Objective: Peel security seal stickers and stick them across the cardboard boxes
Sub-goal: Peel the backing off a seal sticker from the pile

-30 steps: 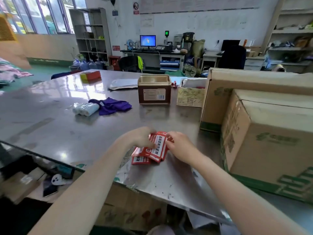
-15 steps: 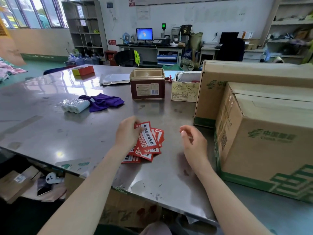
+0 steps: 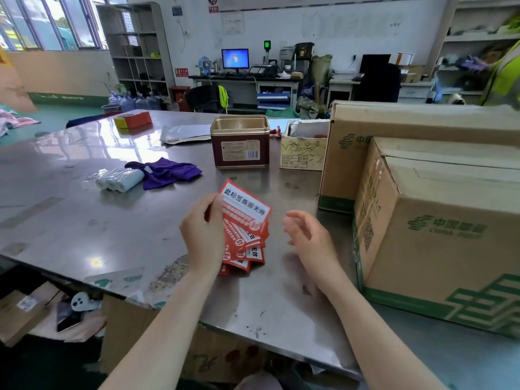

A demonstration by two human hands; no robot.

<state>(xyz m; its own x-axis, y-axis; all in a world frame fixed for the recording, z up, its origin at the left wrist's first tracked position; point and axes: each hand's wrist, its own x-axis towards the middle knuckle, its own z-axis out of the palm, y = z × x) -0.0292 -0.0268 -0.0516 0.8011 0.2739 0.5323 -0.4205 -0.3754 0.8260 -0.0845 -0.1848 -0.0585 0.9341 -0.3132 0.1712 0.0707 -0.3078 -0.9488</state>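
Several red security seal stickers (image 3: 244, 229) are held fanned out in the left hand (image 3: 204, 235) at the centre of the frame, above the steel table (image 3: 70, 220), gripped along their left edge. The right hand (image 3: 308, 237) is seen just right of them, relaxed and holding nothing, apart from the stickers. Two cardboard boxes are stood at the right edge of the frame: the nearer box (image 3: 439, 249) and, behind it, the farther box (image 3: 349, 159).

Glossy red paper stickers (image 3: 244, 220) in left-hand fingers (image 3: 213, 206), scuffed reflective steel table (image 3: 84, 220), matt cardboard box (image 3: 439, 243) beyond right fingertips (image 3: 289, 220), purple cloth (image 3: 166, 171)
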